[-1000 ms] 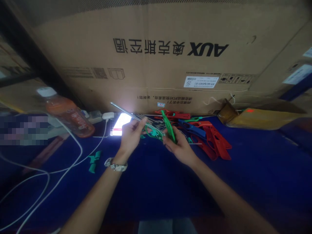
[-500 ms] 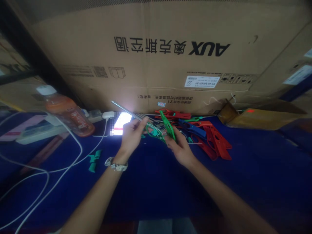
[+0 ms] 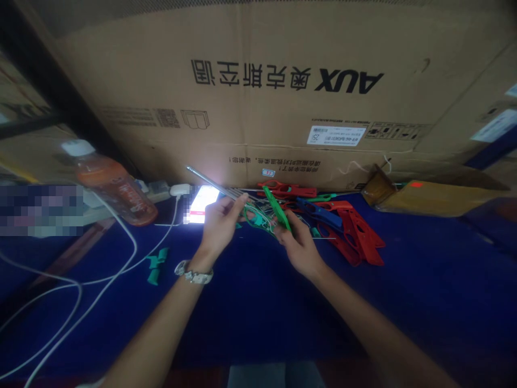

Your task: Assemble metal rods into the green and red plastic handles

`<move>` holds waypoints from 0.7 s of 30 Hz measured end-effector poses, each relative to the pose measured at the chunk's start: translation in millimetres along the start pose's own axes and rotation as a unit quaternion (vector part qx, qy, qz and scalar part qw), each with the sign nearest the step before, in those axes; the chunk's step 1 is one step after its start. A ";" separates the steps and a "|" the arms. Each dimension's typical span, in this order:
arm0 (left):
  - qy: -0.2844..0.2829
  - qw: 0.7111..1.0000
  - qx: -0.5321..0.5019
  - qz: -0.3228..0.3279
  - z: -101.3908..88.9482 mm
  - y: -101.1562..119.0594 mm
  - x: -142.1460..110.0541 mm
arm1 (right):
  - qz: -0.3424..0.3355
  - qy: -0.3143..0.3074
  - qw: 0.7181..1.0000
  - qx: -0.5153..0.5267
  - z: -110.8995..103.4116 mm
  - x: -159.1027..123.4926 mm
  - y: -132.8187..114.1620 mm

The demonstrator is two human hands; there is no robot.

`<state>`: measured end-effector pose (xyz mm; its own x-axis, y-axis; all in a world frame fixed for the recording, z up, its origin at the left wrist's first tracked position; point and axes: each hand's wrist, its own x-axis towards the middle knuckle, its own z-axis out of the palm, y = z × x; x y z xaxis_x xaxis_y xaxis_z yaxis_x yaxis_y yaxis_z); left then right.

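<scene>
Where a cardboard box [image 3: 250, 32] backs the blue table [image 3: 258, 318], the left hand [image 3: 219, 230], fingers closed, holds a silver rod [image 3: 202, 177] and the right hand [image 3: 301, 242] pinches 1 green plastic piece [image 3: 275, 205], the 2 things near each other over the table.

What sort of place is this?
Likely an improvised workbench in a storage area: a large, upside-down-printed AUX carton stands behind a blue work surface, with red plastic parts piled on it.
</scene>
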<state>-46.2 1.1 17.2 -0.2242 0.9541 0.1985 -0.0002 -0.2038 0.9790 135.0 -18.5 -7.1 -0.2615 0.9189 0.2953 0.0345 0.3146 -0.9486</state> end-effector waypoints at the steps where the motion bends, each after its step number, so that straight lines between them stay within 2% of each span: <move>1: 0.001 1.000 0.001 0.000 0.1 0.1 -0.2 | -0.002 0.004 1.000 -0.002 0.2 0.2 0.3; 9: -0.003 1.000 0.007 0.005 0.2 0.6 -0.8 | -0.013 -0.003 1.000 0.001 -0.6 0.0 -1.1; 15: 0.011 1.000 0.006 0.006 -1.1 -0.4 0.8 | 0.061 -0.028 0.995 0.069 0.0 -3.3 -6.7; 21: 0.015 1.000 -0.001 0.006 -2.2 0.4 1.3 | 0.071 -0.057 0.989 0.118 -1.3 -2.7 -9.0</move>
<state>-48.6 1.8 17.7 -0.2526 0.9446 0.2093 0.0006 -0.2162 0.9763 136.7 -23.5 0.8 -0.3769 0.9133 0.1546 -0.1440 0.1071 -0.9838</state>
